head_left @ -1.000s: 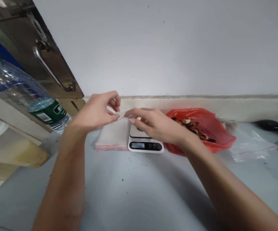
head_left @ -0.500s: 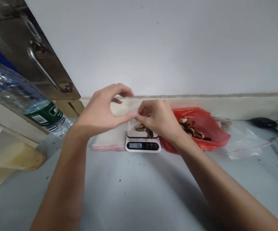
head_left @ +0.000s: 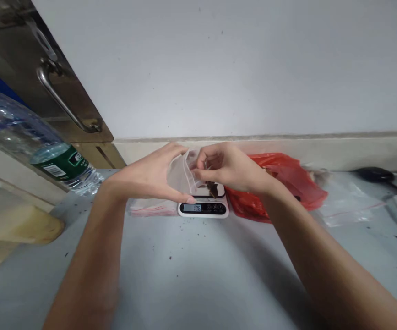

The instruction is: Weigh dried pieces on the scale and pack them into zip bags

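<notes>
A small clear plastic zip bag (head_left: 182, 176) is between my hands with its mouth spread toward the right. My left hand (head_left: 146, 176) curves around it in a wide C, fingers at its upper rim and thumb low in front. At the bag's mouth my right hand (head_left: 227, 167) is closed in a pinch on its rim; whether anything else is in those fingers is hidden. Just beneath, dark dried mushroom slices (head_left: 212, 189) lie on a white digital scale (head_left: 203, 210), whose display appears to read 106, possibly with a decimal point. My right hand partly covers the scale plate.
A red plastic bag (head_left: 249, 206) of dried mushroom slices sits right of the scale. Flat zip bags (head_left: 153, 207) lie on its left, more clear bags (head_left: 345, 201) farther right. A large water bottle (head_left: 61, 160) and a plastic container (head_left: 29, 224) stand left. A wall (head_left: 236, 68) rises behind.
My left hand has come down and around the plastic bag, its thumb now lower. The bag's mouth has opened out. My right hand has shifted slightly and stays pinched; the display looks unchanged.
</notes>
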`<state>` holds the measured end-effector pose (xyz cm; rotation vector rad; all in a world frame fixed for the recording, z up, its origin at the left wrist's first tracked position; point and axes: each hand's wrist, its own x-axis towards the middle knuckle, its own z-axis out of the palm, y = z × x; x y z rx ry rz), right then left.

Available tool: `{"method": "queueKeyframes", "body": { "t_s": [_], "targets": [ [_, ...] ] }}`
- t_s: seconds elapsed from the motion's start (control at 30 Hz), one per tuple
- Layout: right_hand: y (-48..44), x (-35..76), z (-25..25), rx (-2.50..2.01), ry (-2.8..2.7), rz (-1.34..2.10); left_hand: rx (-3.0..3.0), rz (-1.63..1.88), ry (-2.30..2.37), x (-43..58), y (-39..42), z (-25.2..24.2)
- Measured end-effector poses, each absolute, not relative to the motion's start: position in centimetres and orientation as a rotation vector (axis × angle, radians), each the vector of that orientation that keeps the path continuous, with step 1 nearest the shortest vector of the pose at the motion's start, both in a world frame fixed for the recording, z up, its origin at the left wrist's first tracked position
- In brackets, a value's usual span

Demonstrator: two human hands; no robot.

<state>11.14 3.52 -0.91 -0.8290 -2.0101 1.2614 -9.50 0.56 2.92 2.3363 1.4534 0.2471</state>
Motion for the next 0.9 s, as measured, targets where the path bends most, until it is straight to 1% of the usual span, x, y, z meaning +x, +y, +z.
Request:
{"method": "queueKeyframes", "body": {
  "t_s": [0.07, 0.1, 0.2, 0.27, 0.43, 0.67, 0.83, 0.9],
  "targets": [
    [3.5, 11.3, -0.6, -0.882, -1.996, 1.248, 2.332, 0.232, 1.509, -9.7, 0.5, 3.0],
    [3.5, 11.5, -0.5, -0.963, -1.998, 1.177, 2.326, 0.216, 1.546, -9.9, 0.5, 3.1],
    [3.5, 12.3, 0.1, -1.347, -2.071, 0.805, 2.290, 0.136, 1.653, -10.3, 0.6, 3.1],
    [3.5, 12.8, 0.4, -1.572, -2.134, 0.640, 2.241, 0.043, 1.706, -10.4, 0.7, 2.9],
    [3.1, 11.9, 0.1, -1.826, -2.261, 0.606, 2.139, -0.189, 1.722, -10.4, 1.1, 2.2],
    [3.1, 10.2, -0.8, -1.857, -2.472, 0.530, 2.111, -0.216, 1.671, -10.3, 1.1, 2.1],
    [3.4, 11.3, -0.2, -1.596, -2.356, 0.799, 2.092, -0.222, 1.652, -9.7, 0.9, 2.5],
    [3.2, 11.2, 0.0, -1.465, -2.252, 0.845, 2.085, -0.208, 1.649, -9.3, 0.9, 2.4]
  ]
}}
